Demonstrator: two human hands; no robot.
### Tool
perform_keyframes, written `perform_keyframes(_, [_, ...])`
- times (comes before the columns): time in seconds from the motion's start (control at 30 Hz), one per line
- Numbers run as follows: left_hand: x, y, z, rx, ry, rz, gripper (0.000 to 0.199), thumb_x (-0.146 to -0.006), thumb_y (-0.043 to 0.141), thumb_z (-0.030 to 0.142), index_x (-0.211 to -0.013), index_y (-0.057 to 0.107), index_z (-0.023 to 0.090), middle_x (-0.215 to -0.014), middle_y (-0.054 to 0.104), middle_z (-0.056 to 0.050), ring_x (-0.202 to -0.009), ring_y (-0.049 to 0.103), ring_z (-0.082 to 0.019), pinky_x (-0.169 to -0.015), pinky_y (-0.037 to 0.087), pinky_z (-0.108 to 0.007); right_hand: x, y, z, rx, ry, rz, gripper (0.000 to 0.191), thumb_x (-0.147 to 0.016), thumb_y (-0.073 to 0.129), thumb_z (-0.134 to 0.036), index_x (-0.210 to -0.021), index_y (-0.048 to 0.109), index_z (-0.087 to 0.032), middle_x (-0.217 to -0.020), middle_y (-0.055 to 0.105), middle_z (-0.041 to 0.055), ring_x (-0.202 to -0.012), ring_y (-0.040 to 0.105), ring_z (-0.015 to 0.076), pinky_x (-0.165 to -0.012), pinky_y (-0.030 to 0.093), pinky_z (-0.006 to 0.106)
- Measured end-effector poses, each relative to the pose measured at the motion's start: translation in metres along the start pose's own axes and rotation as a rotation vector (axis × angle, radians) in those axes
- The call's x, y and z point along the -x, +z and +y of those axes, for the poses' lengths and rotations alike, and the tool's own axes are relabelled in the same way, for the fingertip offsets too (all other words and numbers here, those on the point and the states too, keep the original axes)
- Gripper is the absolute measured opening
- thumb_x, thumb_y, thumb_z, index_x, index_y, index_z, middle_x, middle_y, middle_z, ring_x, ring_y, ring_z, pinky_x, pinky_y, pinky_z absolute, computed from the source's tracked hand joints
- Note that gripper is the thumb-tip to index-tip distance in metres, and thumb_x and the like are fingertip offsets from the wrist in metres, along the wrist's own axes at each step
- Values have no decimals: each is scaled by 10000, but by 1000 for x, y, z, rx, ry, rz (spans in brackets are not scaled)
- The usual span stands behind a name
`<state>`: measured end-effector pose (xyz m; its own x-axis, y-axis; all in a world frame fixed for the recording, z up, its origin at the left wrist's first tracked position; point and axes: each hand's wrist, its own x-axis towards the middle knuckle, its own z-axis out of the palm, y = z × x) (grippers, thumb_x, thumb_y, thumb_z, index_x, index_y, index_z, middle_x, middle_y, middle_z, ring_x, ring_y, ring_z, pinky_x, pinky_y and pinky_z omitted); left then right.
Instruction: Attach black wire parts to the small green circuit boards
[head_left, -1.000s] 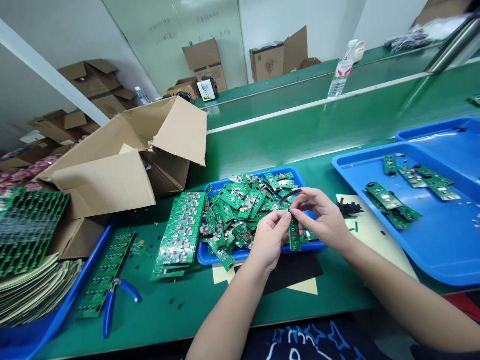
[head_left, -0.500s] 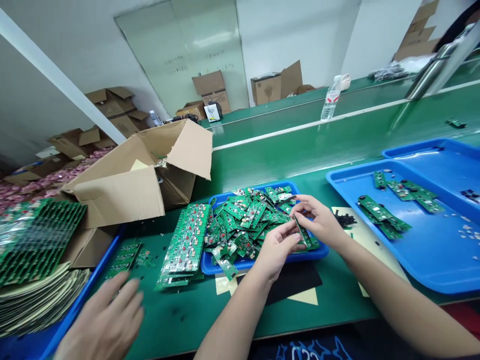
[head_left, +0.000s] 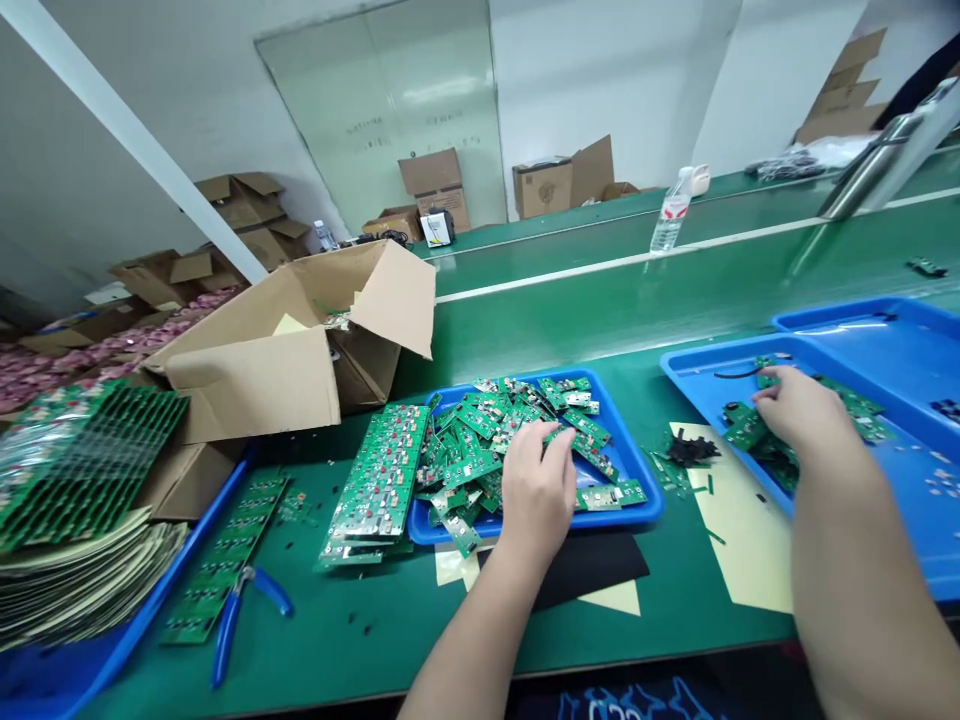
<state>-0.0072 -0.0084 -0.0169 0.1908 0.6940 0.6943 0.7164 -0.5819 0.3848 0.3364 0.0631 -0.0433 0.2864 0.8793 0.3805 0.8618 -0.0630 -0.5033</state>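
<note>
My left hand (head_left: 538, 490) rests over the blue tray (head_left: 651, 478) heaped with small green circuit boards (head_left: 471, 468). Its fingers are apart and bent down onto the pile, with no board visibly gripped. To the right, my right hand (head_left: 810, 415) is above another blue tray (head_left: 877, 520), its fingers pinched at one end of a thin black strip (head_left: 735, 375). Below and beside that hand lie several small boards (head_left: 745, 430), partly hidden by it. Left of the full tray stands a stack of larger board panels (head_left: 381, 475).
Blue-handled pliers (head_left: 229, 630) lie beside a board strip (head_left: 199, 605) at the lower left. An open carton (head_left: 255, 385) stands behind them. Black pieces (head_left: 691, 448) sit on yellowish paper (head_left: 742, 540) between the trays. A water bottle (head_left: 670, 215) stands farther back.
My hands have separated: the right moved to the right tray and the left moved slightly left over the pile. Another person's hand at lower left is gone, and the pliers now show there.
</note>
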Motion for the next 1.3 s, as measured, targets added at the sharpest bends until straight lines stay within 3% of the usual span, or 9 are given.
perform_keyframes(0.1, [0, 1, -11, -255, -40, -1, 319, -852, 466, 109, -1147, 584, 141, -1142, 616, -167, -1146, 536, -306, -944, 455, -534, 2, 6, -4, 66, 112, 12, 218, -624, 518, -107, -809, 527, -222, -569, 543, 70, -453, 491, 222, -509, 287, 350])
perform_keyframes(0.2, [1, 3, -21, -376, -72, -79, 343, -845, 450, 80, -1163, 573, 112, -1171, 621, -187, -1166, 535, -334, -958, 422, -595, 6, 10, -22, 42, 95, -62, 212, -680, 568, -197, -892, 562, -199, -703, 619, 135, -565, 573, 268, -530, 342, 366])
perform_keyframes(0.37, [1, 4, -25, -347, -9, -87, 350, -830, 419, 1, -1101, 608, 119, -1069, 675, -144, -1045, 615, -277, -924, 484, -504, 23, 17, -75, -93, -47, -269, 358, -720, 622, -327, -1052, 586, -199, -926, 683, 141, -809, 647, 305, -651, 465, 383])
perform_keyframes(0.53, [-2, 2, -23, -284, 66, -49, 309, -855, 425, 25, -1083, 613, 115, -979, 690, -131, -938, 646, -246, -876, 516, -445, 47, 18, -140, -449, -291, -563, 449, -769, 588, -368, -1191, 535, -224, -920, 693, 70, -856, 658, 266, -738, 512, 390])
perform_keyframes(0.67, [-3, 2, -15, -191, 93, -58, 275, -883, 437, 69, -1091, 604, 133, -982, 689, -112, -913, 642, -220, -827, 535, -386, 66, 32, -171, -767, -191, -607, 487, -787, 574, -366, -1227, 443, -202, -874, 670, 50, -781, 654, 212, -757, 521, 372])
perform_keyframes(0.8, [-3, 6, -6, -69, 86, -57, 240, -900, 449, 112, -1089, 597, 127, -948, 679, -110, -891, 630, -197, -800, 536, -332, 77, 51, -177, -1110, 68, -741, 563, -756, 619, -421, -1209, 375, -193, -665, 604, -22, -651, 642, 183, -659, 535, 340])
perform_keyframes(0.93, [-1, 10, -3, 45, 16, -66, 257, -888, 494, 138, -1132, 574, 134, -969, 658, -107, -920, 609, -193, -818, 529, -328, 78, 56, -175, -1284, 283, -732, 555, -725, 663, -433, -1158, 401, -204, -665, 624, -26, -626, 647, 162, -617, 528, 298])
perform_keyframes(1.07, [0, 11, -5, 104, -26, -91, 253, -868, 553, 193, -1114, 582, 142, -955, 647, -98, -911, 596, -197, -817, 524, -342, 75, 53, -171, -1296, 358, -686, 513, -689, 685, -356, -1117, 448, -201, -589, 600, -53, -554, 621, 141, -558, 507, 262])
perform_keyframes(1.3, [-2, 10, -3, 157, -39, -115, 202, -882, 520, 188, -1059, 610, 155, -930, 641, -91, -888, 592, -192, -806, 512, -348, 61, 47, -154, -1295, 415, -466, 484, -647, 708, -291, -1072, 496, -197, -563, 579, -66, -493, 572, 105, -507, 488, 218])
